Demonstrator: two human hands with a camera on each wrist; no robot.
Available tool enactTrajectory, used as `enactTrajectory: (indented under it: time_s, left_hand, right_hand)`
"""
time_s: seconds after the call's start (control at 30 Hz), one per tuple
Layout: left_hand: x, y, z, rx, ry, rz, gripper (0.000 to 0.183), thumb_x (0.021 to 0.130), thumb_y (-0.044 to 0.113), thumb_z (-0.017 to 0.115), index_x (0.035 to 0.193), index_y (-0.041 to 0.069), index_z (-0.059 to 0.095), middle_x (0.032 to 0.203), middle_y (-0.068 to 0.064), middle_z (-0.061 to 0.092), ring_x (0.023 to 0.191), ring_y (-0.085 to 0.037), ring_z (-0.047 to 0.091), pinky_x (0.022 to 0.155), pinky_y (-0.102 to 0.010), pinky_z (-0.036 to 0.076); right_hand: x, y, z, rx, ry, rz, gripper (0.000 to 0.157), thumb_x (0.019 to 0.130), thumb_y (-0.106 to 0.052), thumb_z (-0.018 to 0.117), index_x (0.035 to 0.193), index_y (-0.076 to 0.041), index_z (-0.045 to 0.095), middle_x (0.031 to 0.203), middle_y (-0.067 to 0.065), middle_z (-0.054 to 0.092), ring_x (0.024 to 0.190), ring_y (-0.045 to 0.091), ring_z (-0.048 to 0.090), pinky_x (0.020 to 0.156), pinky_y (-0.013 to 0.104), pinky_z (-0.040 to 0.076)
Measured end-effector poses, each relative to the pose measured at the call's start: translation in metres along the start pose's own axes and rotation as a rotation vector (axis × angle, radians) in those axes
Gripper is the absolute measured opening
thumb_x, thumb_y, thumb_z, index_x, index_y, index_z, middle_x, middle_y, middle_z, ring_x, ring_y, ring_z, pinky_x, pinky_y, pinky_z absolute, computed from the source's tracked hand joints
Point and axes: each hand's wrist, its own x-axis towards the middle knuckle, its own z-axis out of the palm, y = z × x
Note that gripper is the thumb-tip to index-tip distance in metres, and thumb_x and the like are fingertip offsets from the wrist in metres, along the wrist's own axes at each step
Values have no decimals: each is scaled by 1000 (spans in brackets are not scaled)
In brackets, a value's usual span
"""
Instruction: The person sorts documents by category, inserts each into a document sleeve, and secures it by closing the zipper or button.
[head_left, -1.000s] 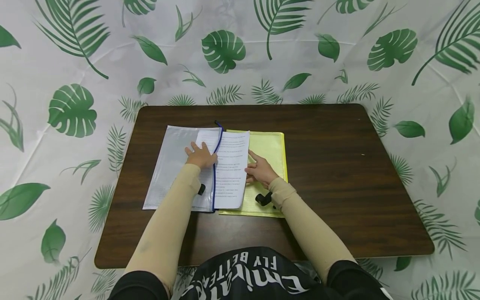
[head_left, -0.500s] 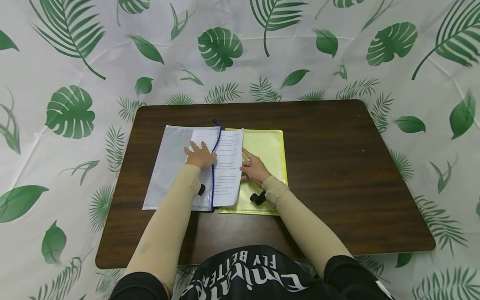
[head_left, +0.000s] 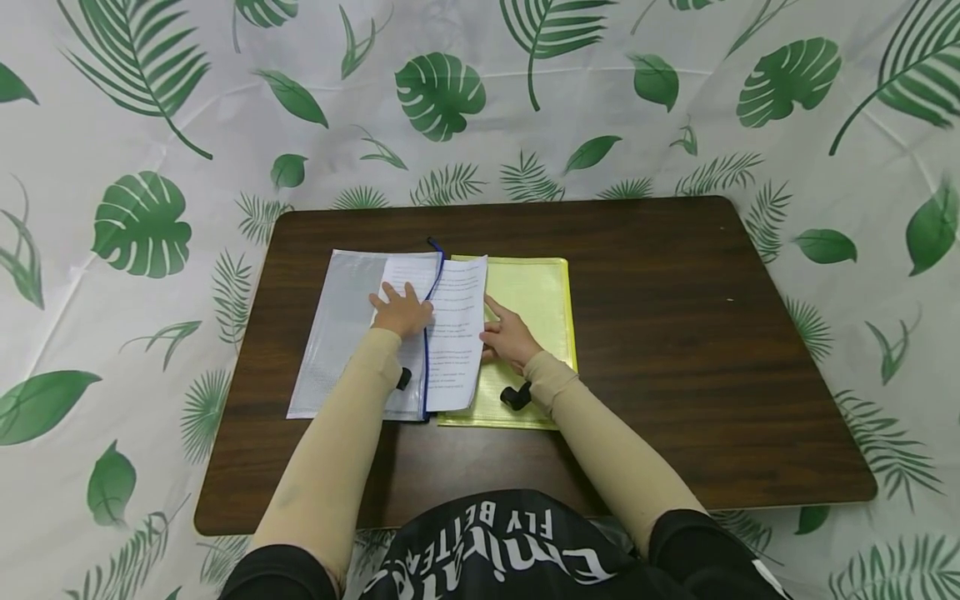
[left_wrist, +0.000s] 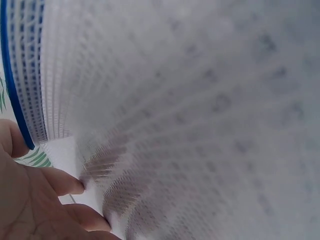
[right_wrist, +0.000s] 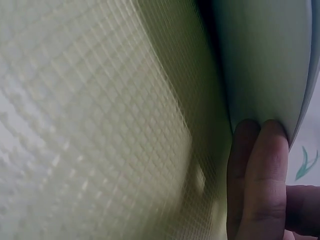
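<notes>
A clear mesh zip folder (head_left: 322, 350) with a blue zipper edge (head_left: 426, 367) lies left of centre on the table. Printed sheets (head_left: 454, 350) stand partly inside it, their text showing through the plastic; the rest sticks out to the right, bowed up along the free edge. My left hand (head_left: 401, 313) rests on the folder with fingers spread, the thumb at the blue edge. My right hand (head_left: 512, 340) pinches the sheets' right edge, with two fingers (right_wrist: 265, 170) against their lower face in the right wrist view. Under the sheets lies a yellow mesh folder (head_left: 532, 292).
The brown wooden table (head_left: 675, 350) extends well to the right of the folders. Behind and around it hangs a white cloth (head_left: 525, 83) printed with green leaves. A black wrist-camera mount (head_left: 516, 397) sits low over the yellow folder.
From one second to half a second ago, the right hand moved left with the sheets, which slid deeper into the clear folder and bowed. Since then both hands have stayed in place.
</notes>
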Motion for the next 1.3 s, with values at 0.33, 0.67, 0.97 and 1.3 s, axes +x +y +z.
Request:
enactTrajectory:
  time_s: [0.33, 0.67, 0.97, 1.3]
  left_hand:
    - [-2, -1, -1, -9, -7, -3, 78, 105, 44, 29, 161, -3, 2, 158, -42, -15, 141, -67, -13, 110, -67, 32]
    - [-4, -1, -1, 8, 2, 4, 76, 106, 43, 25, 160, -5, 2, 157, -43, -13, 140, -69, -11, 111, -69, 28]
    - [-1, -1, 3, 67, 9, 9, 79, 105, 46, 28, 160, -4, 2, 158, -43, -12, 140, -70, -9, 110, -70, 30]
    - [-1, -2, 0, 70, -26, 12, 81, 102, 41, 35, 160, -5, 0, 157, -43, -12, 140, -68, -11, 116, -70, 8]
  right_hand:
    - [4, -3, 8, -4, -16, -2, 85, 97, 18, 48, 164, -28, 21, 121, 29, 67, 81, 25, 71, 63, 32, 60]
    - [5, -3, 10, -46, -11, -14, 85, 97, 17, 49, 164, -29, 21, 125, 27, 66, 85, 25, 72, 61, 29, 58]
    - [4, -3, 9, -49, -12, -1, 86, 98, 15, 48, 163, -32, 20, 123, 26, 67, 84, 27, 73, 63, 34, 60]
    - [4, -2, 10, -74, -17, -8, 86, 98, 15, 49, 164, -31, 19, 124, 25, 67, 81, 25, 71, 59, 29, 57]
